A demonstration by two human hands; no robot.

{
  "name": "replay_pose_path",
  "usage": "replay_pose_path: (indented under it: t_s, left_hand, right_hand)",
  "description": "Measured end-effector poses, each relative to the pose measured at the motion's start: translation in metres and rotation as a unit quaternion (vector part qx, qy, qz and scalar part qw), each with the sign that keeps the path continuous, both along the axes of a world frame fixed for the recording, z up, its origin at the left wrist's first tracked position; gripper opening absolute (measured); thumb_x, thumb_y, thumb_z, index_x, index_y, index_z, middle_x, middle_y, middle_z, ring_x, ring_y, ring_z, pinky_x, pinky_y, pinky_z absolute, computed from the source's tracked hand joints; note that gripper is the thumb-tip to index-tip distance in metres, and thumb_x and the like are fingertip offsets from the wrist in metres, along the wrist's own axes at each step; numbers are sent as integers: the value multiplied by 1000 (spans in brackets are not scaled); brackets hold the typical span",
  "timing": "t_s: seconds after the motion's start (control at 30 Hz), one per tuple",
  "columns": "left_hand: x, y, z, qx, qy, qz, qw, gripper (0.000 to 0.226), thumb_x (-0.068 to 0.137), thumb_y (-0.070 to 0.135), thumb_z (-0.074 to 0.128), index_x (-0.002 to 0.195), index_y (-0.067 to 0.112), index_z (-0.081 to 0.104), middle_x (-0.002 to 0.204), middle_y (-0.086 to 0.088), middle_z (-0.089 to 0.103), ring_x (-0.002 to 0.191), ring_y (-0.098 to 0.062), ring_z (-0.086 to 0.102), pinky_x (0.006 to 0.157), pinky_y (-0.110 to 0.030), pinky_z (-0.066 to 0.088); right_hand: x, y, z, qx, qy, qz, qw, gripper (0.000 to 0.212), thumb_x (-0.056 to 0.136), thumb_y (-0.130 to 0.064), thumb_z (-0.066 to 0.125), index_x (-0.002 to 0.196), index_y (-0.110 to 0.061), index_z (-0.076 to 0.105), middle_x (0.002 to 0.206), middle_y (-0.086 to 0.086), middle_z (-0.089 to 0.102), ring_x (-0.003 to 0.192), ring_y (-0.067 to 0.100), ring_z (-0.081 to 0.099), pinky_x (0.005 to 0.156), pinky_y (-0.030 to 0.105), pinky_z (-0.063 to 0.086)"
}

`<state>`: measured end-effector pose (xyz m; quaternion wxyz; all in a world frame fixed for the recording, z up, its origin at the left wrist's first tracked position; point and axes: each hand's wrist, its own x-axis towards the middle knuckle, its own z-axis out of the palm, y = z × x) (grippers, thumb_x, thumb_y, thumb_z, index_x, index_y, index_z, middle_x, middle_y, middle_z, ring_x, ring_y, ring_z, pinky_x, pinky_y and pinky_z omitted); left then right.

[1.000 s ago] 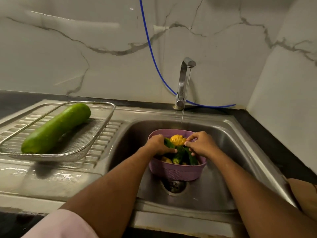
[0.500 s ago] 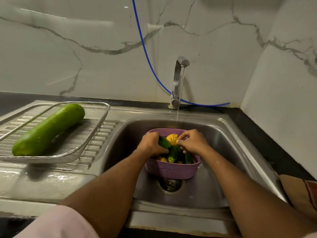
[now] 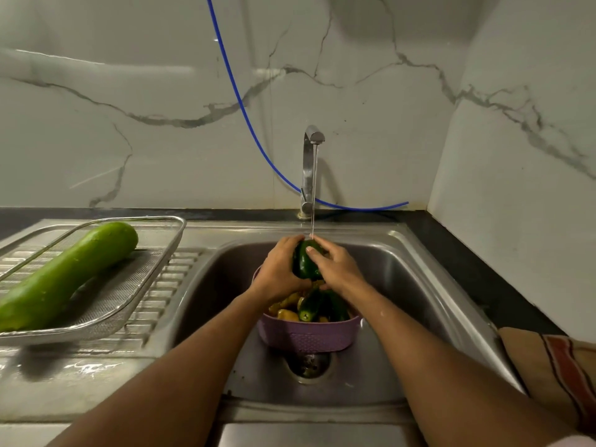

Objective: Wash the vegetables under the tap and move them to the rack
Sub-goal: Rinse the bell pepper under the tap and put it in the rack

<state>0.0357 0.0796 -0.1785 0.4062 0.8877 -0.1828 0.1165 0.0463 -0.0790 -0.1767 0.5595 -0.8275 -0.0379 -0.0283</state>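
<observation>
Steel sink (image 3: pixel 416 285) below, I clasp the dark green vegetable (image 3: pixel 304 264) with left hand (image 3: pixel 279 274) and right hand (image 3: pixel 335 269), turning it under the stream (slowly, it looks slippery).

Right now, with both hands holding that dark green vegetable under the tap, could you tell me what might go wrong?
The wet green vegetable, gripped by the left hand and right hand, may slip into the purple basket. Water from the tap may splash the cloth. The long gourd crowds the rack.
</observation>
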Motion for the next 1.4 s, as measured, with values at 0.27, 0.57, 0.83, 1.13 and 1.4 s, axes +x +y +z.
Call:
replay_pose_path:
  t_s: [0.27,0.57,0.83,1.13,1.4]
  left_hand:
    - [6,11,-9,-65,83,-37,994,82,72,-1,82,139,30,46,126,9,57,123,-16,57,100,-41,56]
    - [12,1,-18,-56,68,-1,996,97,73,-3,84,154,27,39,139,3,56,129,-15,53,95,-28,56]
    - [5,-8,-10,-18,38,11,999,91,73,3,86,152,22,45,132,1,64,121,-14,60,96,-25,52]
    - [-2,-7,-5,-22,47,35,998,90,71,2,87,150,19,48,129,-1,66,122,-18,61,100,-32,53]
    - [-2,-9,1,-36,52,41,997,81,71,2,87,143,20,54,117,7,67,110,-10,63,88,-23,56]
  right_hand:
    - [4,18,-9,-32,-48,-106,993,23,96,-47,65,115,-33,64,106,-10,64,102,15,64,85,37,60]
    - [14,12,-5,4,-29,-125,992,25,101,-48,57,115,-31,70,115,0,68,98,15,64,79,32,58]
    - [7,13,-1,-12,-52,-191,980,33,100,-46,59,123,-26,73,117,-1,73,93,13,61,78,29,50]
    - [3,14,4,-28,-15,-90,995,34,106,-36,52,135,-25,65,131,2,65,112,18,60,85,28,49]
    - [3,12,6,-36,-28,-117,992,35,104,-44,55,129,-24,68,123,1,68,103,14,61,77,25,49]
